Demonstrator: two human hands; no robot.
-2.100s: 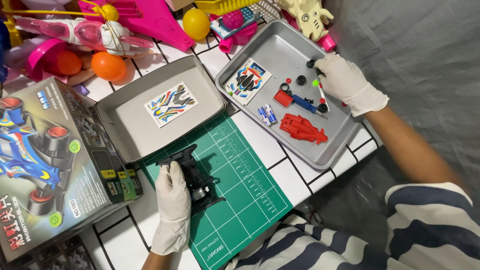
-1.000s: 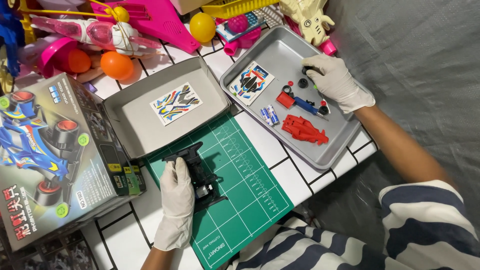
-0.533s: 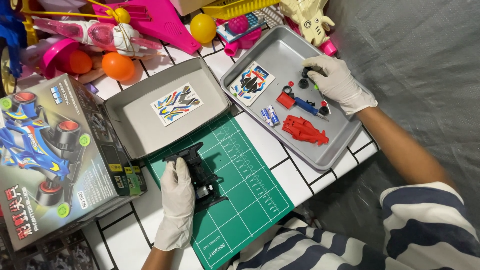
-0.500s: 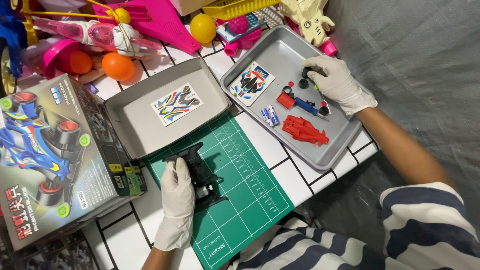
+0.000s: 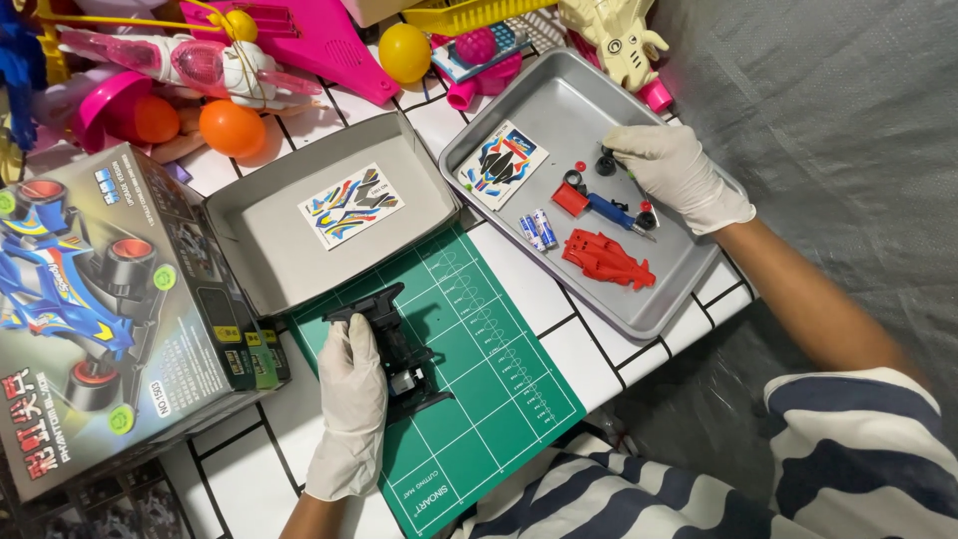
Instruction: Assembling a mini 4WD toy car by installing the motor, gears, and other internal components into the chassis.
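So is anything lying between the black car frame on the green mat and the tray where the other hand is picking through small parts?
Nothing visible blocks it. The left hand holds the black car frame on the green mat. Between it and the metal tray, where the right hand touches small black parts, lies only bare mat and white tiled tabletop.

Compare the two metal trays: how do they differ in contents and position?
The left tray holds only one colourful sticker sheet; the right tray holds a sticker sheet, a red car body, two small batteries and small black and red parts. The right hand reaches into the right tray; no hand touches the left tray, and the left hand holds the black chassis on the green mat. Both are grey, rectangular and shallow.
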